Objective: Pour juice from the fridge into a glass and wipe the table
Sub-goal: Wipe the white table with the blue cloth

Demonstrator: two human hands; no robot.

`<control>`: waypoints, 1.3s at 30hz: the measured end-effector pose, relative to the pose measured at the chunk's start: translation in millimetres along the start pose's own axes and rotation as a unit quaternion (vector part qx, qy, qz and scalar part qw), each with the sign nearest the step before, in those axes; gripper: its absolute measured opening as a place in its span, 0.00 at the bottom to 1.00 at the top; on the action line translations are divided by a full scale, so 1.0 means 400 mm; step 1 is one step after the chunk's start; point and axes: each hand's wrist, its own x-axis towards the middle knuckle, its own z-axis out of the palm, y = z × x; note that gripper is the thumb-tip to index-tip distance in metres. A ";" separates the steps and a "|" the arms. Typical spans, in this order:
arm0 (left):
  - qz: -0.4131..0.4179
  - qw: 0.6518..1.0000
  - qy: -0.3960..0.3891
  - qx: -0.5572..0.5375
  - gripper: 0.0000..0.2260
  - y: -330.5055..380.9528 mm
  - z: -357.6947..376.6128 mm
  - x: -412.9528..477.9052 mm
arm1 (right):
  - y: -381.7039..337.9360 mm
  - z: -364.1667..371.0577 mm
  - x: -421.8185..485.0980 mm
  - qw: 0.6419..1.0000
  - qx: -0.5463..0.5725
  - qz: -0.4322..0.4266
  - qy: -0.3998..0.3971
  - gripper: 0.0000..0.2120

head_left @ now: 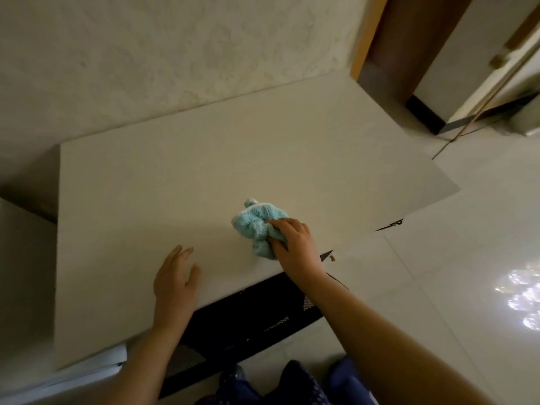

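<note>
My right hand [292, 239] has the blue cloth [255, 226] on the table [181, 176], close to the table's near edge and toward its right end. My fingers are curled over the cloth's near side and pinch a wad of it, and the rest bunches out toward the table's far edge. My left hand [175, 280] lies flat on the table by that same near edge, fingers straight and a little spread, holding nothing.

The cloth looks like soft terry: light, floppy, likely to crumple under a push. I judge 1 gathered handful at its middle, palm bearing down, the best hold for wiping. No glass or juice shows on the table.
</note>
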 end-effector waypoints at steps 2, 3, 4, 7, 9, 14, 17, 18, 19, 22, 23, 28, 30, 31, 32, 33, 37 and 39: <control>-0.010 1.000 0.003 -0.008 0.16 0.088 0.062 0.000 | 0.071 -0.101 0.013 1.000 -0.003 -0.004 0.009 0.17; -0.020 1.000 0.003 -0.022 0.17 0.135 0.098 -0.005 | 0.105 -0.152 0.019 1.000 -0.004 -0.008 0.011 0.16; -0.027 0.999 0.002 -0.033 0.17 0.184 0.138 -0.012 | 0.140 -0.203 0.025 1.000 -0.006 -0.012 0.013 0.16; -0.019 0.999 0.002 -0.040 0.17 0.337 0.261 -0.033 | 0.234 -0.349 0.042 1.000 -0.016 -0.016 0.018 0.17; -0.008 0.999 -0.001 -0.041 0.17 0.442 0.335 -0.042 | 0.291 -0.431 0.047 0.999 -0.022 -0.019 0.021 0.16; 0.048 0.999 -0.012 -0.023 0.17 0.666 0.489 -0.024 | 0.445 -0.593 0.071 0.999 -0.043 -0.015 0.028 0.17; 0.083 0.996 -0.022 0.002 0.17 0.760 0.560 0.008 | 0.541 -0.672 0.110 0.997 -0.057 -0.004 0.045 0.17; 0.092 0.995 -0.026 0.009 0.17 0.784 0.582 0.021 | 0.572 -0.694 0.126 0.996 -0.067 -0.006 0.052 0.17; 0.100 0.994 -0.030 0.016 0.17 0.807 0.604 0.036 | 0.602 -0.714 0.144 0.995 -0.080 -0.010 0.058 0.17; 0.110 0.993 -0.041 0.030 0.18 0.858 0.669 0.089 | 0.684 -0.759 0.210 0.991 -0.116 -0.021 0.063 0.17; 0.108 0.993 -0.043 0.033 0.18 0.872 0.689 0.106 | 0.708 -0.769 0.235 0.991 -0.122 -0.020 0.058 0.17; 0.100 0.991 -0.067 0.051 0.19 0.934 0.797 0.161 | 0.812 -0.763 0.319 0.990 -0.139 -0.005 -0.031 0.17; 0.084 0.992 -0.075 0.053 0.20 0.954 0.831 0.175 | 0.842 -0.749 0.331 0.981 -0.187 -0.014 -0.059 0.19; 0.077 0.993 -0.076 0.055 0.20 0.961 0.843 0.178 | 0.853 -0.744 0.332 0.973 -0.221 -0.013 -0.071 0.21; 0.072 0.993 -0.076 0.059 0.20 0.965 0.853 0.176 | 0.861 -0.739 0.329 0.964 -0.249 -0.005 -0.089 0.23; 0.069 0.993 -0.074 0.064 0.21 0.967 0.861 0.170 | 0.865 -0.735 0.322 0.958 -0.265 0.003 -0.114 0.26; 0.041 0.995 -0.050 0.073 0.24 0.975 0.887 0.134 | 0.866 -0.726 0.287 0.950 -0.254 -0.017 -0.179 0.29; 0.013 0.997 -0.034 0.069 0.24 0.983 0.903 0.120 | 0.863 -0.743 0.280 0.960 -0.226 -0.028 -0.161 0.27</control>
